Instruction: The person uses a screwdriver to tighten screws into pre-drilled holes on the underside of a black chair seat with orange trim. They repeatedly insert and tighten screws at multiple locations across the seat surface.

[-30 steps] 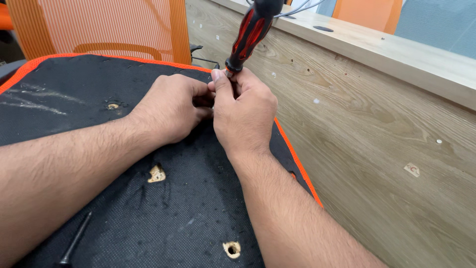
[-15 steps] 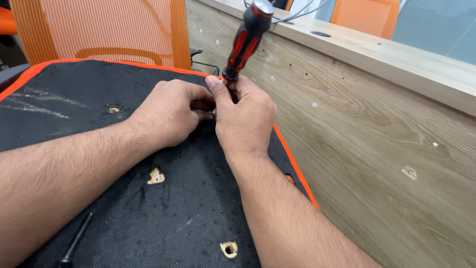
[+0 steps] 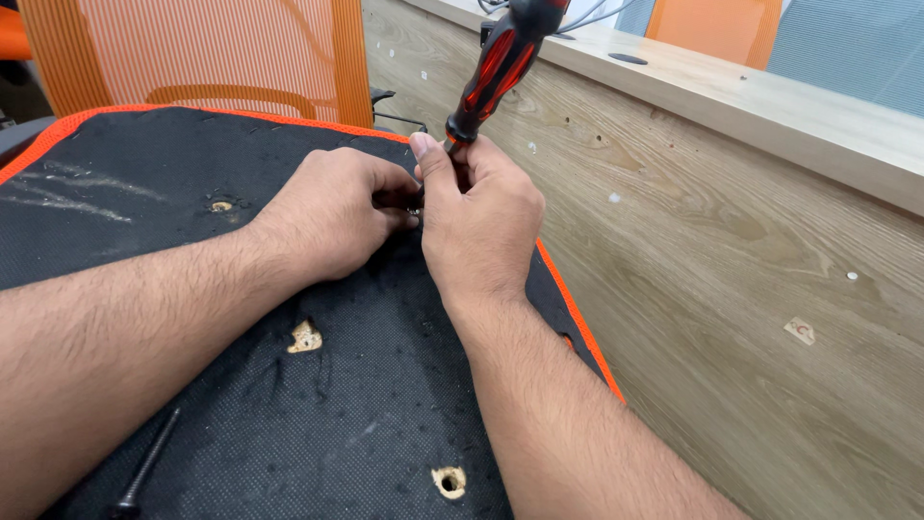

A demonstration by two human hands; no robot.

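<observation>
A black fabric-covered seat base [image 3: 192, 318] with an orange edge lies flat before me, with several torn holes showing wood. My right hand [image 3: 481, 221] is closed around the lower shaft of a red and black screwdriver [image 3: 500, 63], whose handle tilts up and to the right. My left hand [image 3: 332, 207] is curled beside it, fingertips pinching at the screwdriver's tip; what they pinch is hidden between the two hands. The tip meets the seat base near its far right part.
A long dark screw [image 3: 144, 470] lies on the fabric at the lower left. An orange mesh chair back [image 3: 212, 53] stands behind the seat base. A wooden floor [image 3: 751, 289] and a wooden ledge [image 3: 770, 106] lie to the right.
The screwdriver handle has tilted slightly further to the right and both hands have shifted a little; their grip stays the same.
</observation>
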